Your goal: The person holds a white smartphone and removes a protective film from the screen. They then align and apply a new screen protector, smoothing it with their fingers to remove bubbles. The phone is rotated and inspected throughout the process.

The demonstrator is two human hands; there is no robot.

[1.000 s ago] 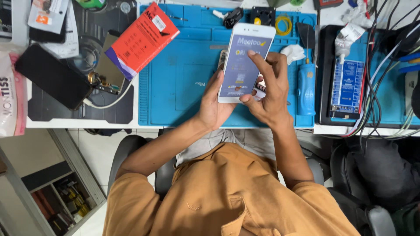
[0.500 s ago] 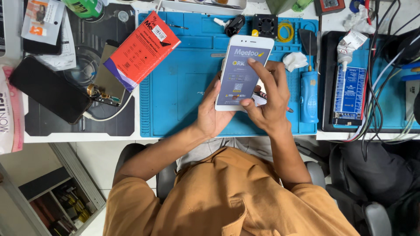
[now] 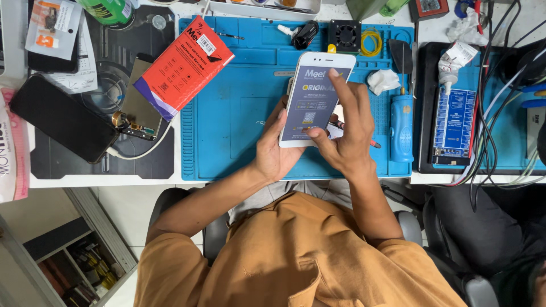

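Since half a second ago, right hand (image 3: 344, 133) has slid its forefinger higher up the white phone (image 3: 316, 99). Left hand (image 3: 277, 149) grips the phone's edge above the blue mat (image 3: 239, 113) near the surface's front edge; a printed film covers its screen.

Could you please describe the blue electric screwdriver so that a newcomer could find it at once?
Start at the big blue work mat. Near its right edge, beside the right hand, lies the blue screwdriver, bit pointing away. It alone is a chunky blue cylinder.
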